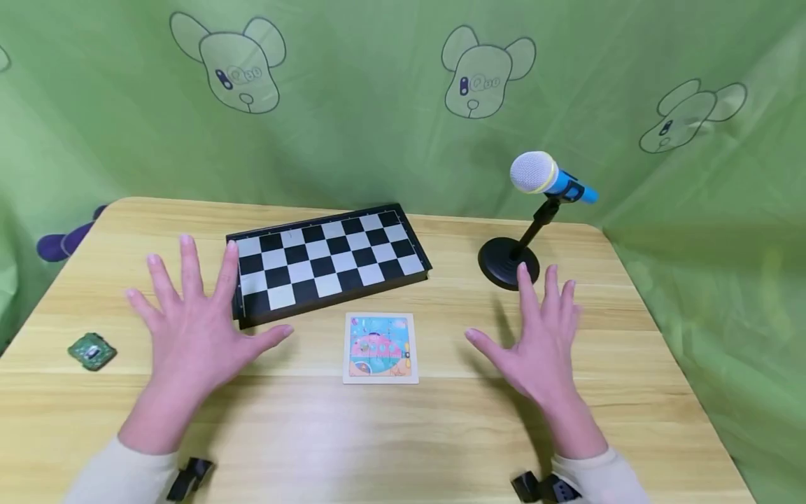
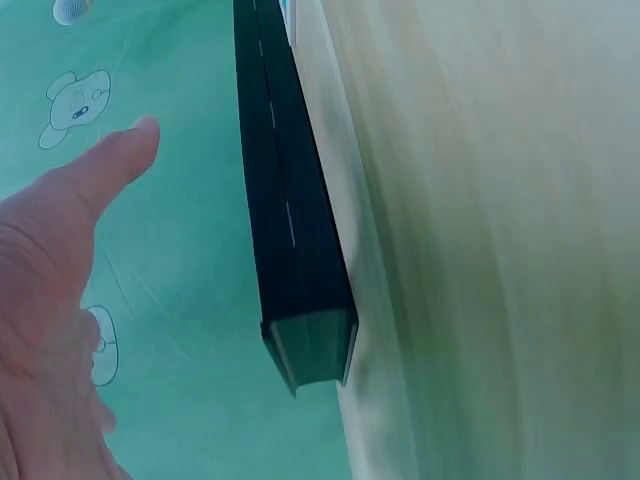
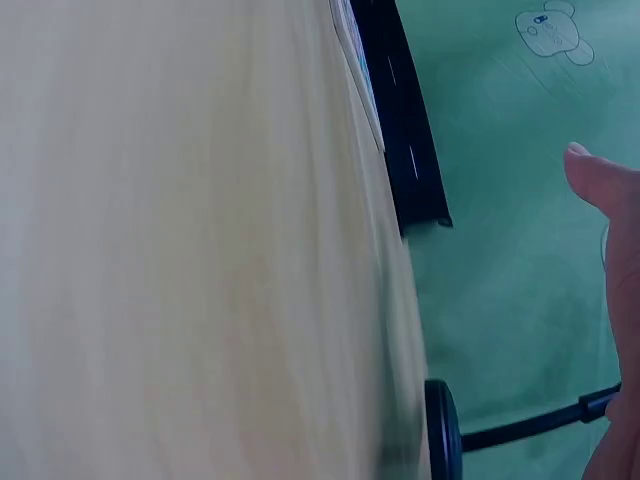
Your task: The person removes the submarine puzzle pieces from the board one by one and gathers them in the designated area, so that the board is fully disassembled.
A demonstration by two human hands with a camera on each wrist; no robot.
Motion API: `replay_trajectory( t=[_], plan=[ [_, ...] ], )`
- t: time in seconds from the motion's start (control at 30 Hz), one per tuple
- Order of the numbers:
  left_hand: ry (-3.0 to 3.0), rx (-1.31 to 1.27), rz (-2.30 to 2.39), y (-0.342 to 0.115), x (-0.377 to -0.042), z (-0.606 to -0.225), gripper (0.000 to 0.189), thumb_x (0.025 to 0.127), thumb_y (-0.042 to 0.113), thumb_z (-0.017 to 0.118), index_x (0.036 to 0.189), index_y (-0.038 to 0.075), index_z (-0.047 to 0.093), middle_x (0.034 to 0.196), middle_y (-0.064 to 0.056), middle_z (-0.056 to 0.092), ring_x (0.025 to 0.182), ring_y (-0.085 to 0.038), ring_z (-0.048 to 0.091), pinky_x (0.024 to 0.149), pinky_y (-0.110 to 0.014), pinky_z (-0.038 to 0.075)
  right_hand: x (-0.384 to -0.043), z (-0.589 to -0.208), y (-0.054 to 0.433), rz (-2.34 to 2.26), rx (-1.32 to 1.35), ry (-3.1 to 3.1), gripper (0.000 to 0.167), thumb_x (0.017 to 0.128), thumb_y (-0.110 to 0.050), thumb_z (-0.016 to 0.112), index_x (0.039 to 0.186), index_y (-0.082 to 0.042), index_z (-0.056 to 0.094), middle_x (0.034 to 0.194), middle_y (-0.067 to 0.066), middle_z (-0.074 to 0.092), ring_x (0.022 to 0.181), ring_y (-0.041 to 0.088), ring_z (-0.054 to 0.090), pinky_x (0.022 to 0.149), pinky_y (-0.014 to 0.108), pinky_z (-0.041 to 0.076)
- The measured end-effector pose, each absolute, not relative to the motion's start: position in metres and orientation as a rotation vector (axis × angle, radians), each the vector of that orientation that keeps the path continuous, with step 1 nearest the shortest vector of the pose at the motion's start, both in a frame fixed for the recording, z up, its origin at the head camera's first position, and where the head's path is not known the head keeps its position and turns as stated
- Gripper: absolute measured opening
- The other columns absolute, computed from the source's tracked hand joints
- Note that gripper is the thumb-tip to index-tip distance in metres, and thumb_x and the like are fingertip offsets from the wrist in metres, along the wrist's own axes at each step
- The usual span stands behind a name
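My left hand (image 1: 198,329) is held over the table with its fingers spread, near the left end of a folded chessboard (image 1: 327,257). Nothing is in it. On the other side my right hand (image 1: 543,339) hovers with straight fingers and thumb apart, also holding nothing, in front of a microphone (image 1: 535,173) on a black stand (image 1: 500,260). Between the hands lies a square picture puzzle (image 1: 380,348) with a pink submarine in a pale frame. In the left wrist view the chessboard's dark side (image 2: 285,180) appears beyond the thumb.
A small green object (image 1: 92,351), its kind unclear, lies at the table's left. The wooden table (image 1: 352,448) ends at a green curtain (image 1: 371,126) with printed bear heads. Something purple (image 1: 66,241) shows past the left edge.
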State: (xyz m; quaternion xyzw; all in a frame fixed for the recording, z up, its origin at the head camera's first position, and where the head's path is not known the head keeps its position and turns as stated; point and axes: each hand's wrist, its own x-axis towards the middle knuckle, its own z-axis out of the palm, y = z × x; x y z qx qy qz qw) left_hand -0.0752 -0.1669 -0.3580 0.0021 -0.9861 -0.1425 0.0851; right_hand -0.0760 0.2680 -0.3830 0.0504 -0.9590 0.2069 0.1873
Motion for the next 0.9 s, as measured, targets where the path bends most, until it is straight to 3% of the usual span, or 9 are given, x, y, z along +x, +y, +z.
replay_trajectory(
  t=[0.13,0.23,0.37,0.43,0.67,0.8,0.9],
  plan=[
    [-2.867,-0.044,-0.527,-0.157,-0.073,-0.358,0.131,0.064,0.086,0.066,0.163,0.021,0.01,0.162,-0.018,-0.018,0.142,-0.047,-0.024,0.103,-0.071,-0.016,-0.081,-0.386,0.26,0.737,0.21,-2.63,0.114,0.071,-0.053,0.084,0.162,-0.029,0.019,0.166,0.006,0.004,0.149,0.038,-0.004,0.109,0.071,0.002],
    [-2.755,-0.126,-0.634,-0.146,-0.071,-0.359,0.128,0.065,0.074,0.077,0.162,0.016,0.016,0.164,-0.022,-0.001,0.146,-0.05,-0.005,0.108,-0.072,0.004,-0.086,-0.389,0.252,0.865,0.268,-2.587,0.113,0.071,-0.046,0.086,0.161,-0.032,0.02,0.165,0.0,0.012,0.149,0.034,0.007,0.108,0.072,0.011],
    [-2.59,-0.245,-0.759,-0.128,-0.066,-0.364,0.122,0.064,0.059,0.087,0.159,0.012,0.026,0.157,-0.023,0.026,0.139,-0.049,0.025,0.099,-0.069,0.035,-0.093,-0.392,0.237,1.032,0.346,-2.537,0.11,0.073,-0.039,0.088,0.16,-0.034,0.022,0.161,-0.004,0.027,0.145,0.026,0.025,0.106,0.065,0.027],
    [-2.55,-0.275,-0.82,-0.119,-0.062,-0.366,0.12,0.063,0.054,0.089,0.158,0.012,0.029,0.151,-0.023,0.034,0.134,-0.046,0.034,0.091,-0.065,0.044,-0.096,-0.393,0.228,1.121,0.383,-2.512,0.107,0.074,-0.036,0.088,0.159,-0.033,0.024,0.156,-0.002,0.036,0.139,0.025,0.035,0.103,0.06,0.034],
    [-2.631,-0.281,-1.054,-0.093,-0.049,-0.372,0.115,0.066,0.052,0.089,0.157,0.012,0.032,0.137,-0.017,0.047,0.118,-0.033,0.051,0.093,-0.053,0.048,-0.103,-0.393,0.196,1.457,0.443,-2.454,0.092,0.078,-0.02,0.086,0.156,-0.017,0.036,0.135,0.009,0.054,0.119,0.039,0.053,0.093,0.057,0.046],
    [-2.746,-0.255,-1.196,-0.079,-0.047,-0.379,0.113,0.067,0.052,0.089,0.157,0.016,0.032,0.131,-0.01,0.052,0.105,-0.027,0.056,0.084,-0.047,0.051,-0.103,-0.387,0.181,1.635,0.484,-2.445,0.085,0.078,-0.009,0.085,0.151,-0.007,0.041,0.122,0.021,0.058,0.107,0.048,0.056,0.086,0.062,0.047],
    [-2.786,-0.246,-1.328,-0.071,-0.05,-0.385,0.114,0.065,0.047,0.092,0.157,0.014,0.032,0.121,-0.007,0.056,0.094,-0.023,0.056,0.075,-0.04,0.05,-0.103,-0.386,0.175,1.693,0.512,-2.495,0.08,0.079,-0.006,0.084,0.149,-0.005,0.045,0.114,0.025,0.059,0.098,0.045,0.059,0.08,0.06,0.051]
  ],
)
